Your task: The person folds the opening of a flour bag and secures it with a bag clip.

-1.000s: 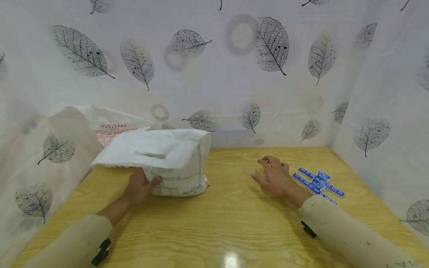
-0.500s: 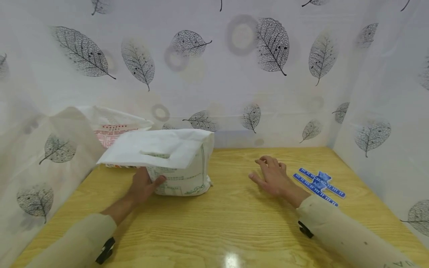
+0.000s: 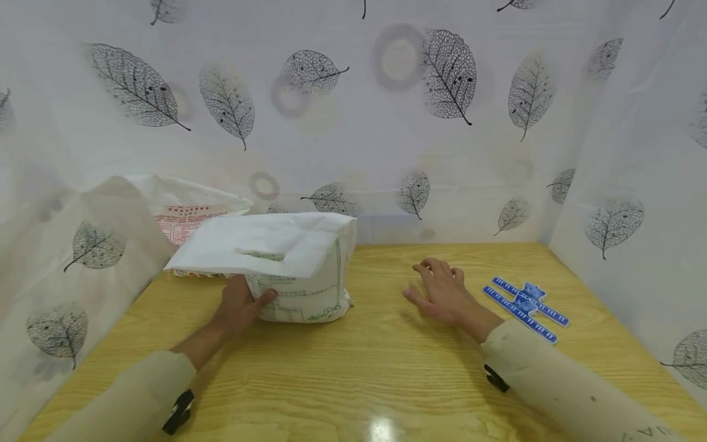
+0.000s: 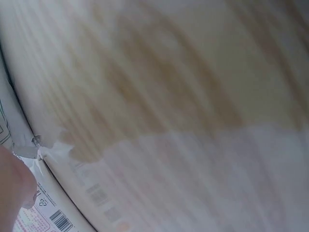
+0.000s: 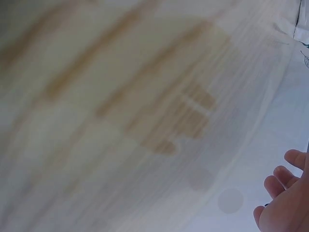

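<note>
A plump white bag (image 3: 309,301) with green print stands left of the table's middle, its upper part folded over to the left as a flap with a slit-shaped handle hole. My left hand (image 3: 240,307) grips its left side, thumb on the front face; the fingers are hidden behind the bag and under the flap. In the left wrist view part of that hand (image 4: 14,188) shows at the left edge. My right hand (image 3: 444,293) is apart from the bag, low over the table, with loosely bent fingers and nothing in them. The right wrist view shows its fingertips (image 5: 280,181).
Behind the bag on the left is another white bag (image 3: 179,228) with red print; its barcode (image 4: 60,221) appears in the left wrist view. Two blue long-bar clips (image 3: 531,301) lie right of my right hand. A leaf-patterned curtain (image 3: 353,123) encloses the wooden table (image 3: 342,380).
The green-printed bag and my left hand have shifted slightly right. My right hand has drifted a little left, away from the blue clips.
</note>
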Available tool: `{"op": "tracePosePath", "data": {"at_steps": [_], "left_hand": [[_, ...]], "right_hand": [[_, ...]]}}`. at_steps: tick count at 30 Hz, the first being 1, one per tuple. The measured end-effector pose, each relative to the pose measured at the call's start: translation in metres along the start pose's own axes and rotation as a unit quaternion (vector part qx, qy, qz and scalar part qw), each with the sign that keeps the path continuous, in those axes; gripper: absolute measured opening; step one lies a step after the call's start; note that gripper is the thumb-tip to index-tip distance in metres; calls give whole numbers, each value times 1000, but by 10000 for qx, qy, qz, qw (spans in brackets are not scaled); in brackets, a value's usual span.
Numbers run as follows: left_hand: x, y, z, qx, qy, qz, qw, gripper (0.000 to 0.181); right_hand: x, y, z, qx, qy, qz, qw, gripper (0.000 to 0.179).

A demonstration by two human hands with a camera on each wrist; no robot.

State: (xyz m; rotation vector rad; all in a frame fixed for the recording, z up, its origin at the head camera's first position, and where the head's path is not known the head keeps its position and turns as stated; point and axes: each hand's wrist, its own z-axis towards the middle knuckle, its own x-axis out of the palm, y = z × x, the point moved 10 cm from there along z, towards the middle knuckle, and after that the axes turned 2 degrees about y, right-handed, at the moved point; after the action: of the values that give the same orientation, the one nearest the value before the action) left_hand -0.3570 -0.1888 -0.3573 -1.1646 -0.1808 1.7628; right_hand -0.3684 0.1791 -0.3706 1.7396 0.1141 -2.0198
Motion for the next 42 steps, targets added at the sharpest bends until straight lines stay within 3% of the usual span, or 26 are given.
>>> {"op": "tracePosePath", "data": {"at_steps": [6, 19, 42], "left_hand": [[2, -3, 1, 102, 57, -224, 9997, 45], [8, 3, 4, 162, -24, -42, 9999, 45], [18, -3, 12, 22, -33, 114, 9999, 48]], "right_hand": [[1, 5, 0, -72, -14, -23, 10000, 65], [2, 13, 2, -118, 20, -139, 9998, 66], [8, 29, 5, -281, 39, -175, 9994, 66]]}}
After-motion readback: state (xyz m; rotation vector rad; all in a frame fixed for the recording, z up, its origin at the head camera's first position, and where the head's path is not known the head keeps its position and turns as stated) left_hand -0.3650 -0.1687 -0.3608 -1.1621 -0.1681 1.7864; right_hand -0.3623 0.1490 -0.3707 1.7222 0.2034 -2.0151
